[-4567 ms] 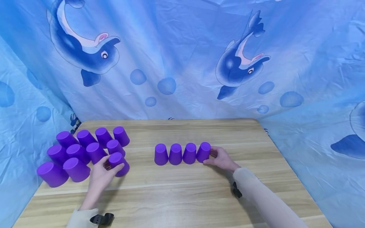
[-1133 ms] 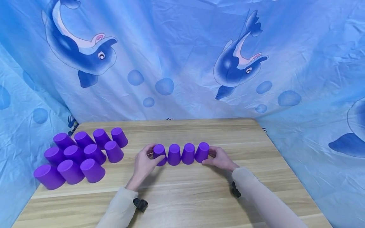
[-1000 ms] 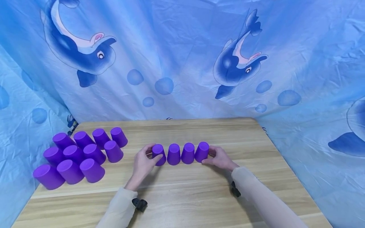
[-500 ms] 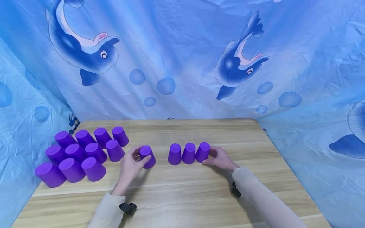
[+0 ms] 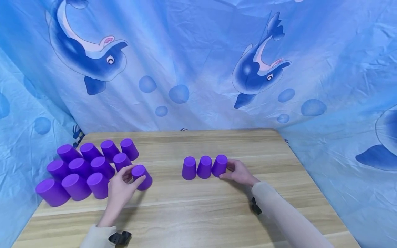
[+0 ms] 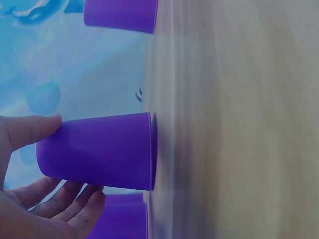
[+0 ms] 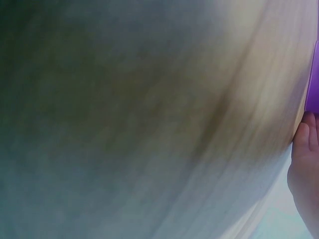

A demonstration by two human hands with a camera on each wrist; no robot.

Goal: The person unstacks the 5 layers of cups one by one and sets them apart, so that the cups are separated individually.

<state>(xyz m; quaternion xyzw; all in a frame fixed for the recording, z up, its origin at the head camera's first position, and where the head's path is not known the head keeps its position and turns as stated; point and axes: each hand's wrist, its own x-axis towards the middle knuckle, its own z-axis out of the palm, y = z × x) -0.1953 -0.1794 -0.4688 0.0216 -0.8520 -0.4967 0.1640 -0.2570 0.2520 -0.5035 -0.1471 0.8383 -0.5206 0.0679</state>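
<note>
My left hand [image 5: 119, 188] grips an upside-down purple plastic cup [image 5: 142, 177] just right of the cup group, thumb on the near side and fingers behind. In the left wrist view, that cup [image 6: 99, 152] has its rim close to the tabletop; whether it touches is hard to tell. Three more inverted cups stand in a row at mid-table: a left one [image 5: 189, 168], a middle one [image 5: 204, 167] and a right one [image 5: 220, 166]. My right hand [image 5: 241, 172] holds the right one from its outer side. Only part of the right hand [image 7: 306, 169] shows in the right wrist view.
Several inverted purple cups [image 5: 77, 187] stand in slanting rows on the left of the wooden table [image 5: 198, 213]. A blue dolphin-printed curtain [image 5: 198, 62] hangs behind and along both sides.
My left hand brought a cup from the left group to the row's left end, then carried it back leftward, leaving three in the row. The right hand has stayed at the right cup.
</note>
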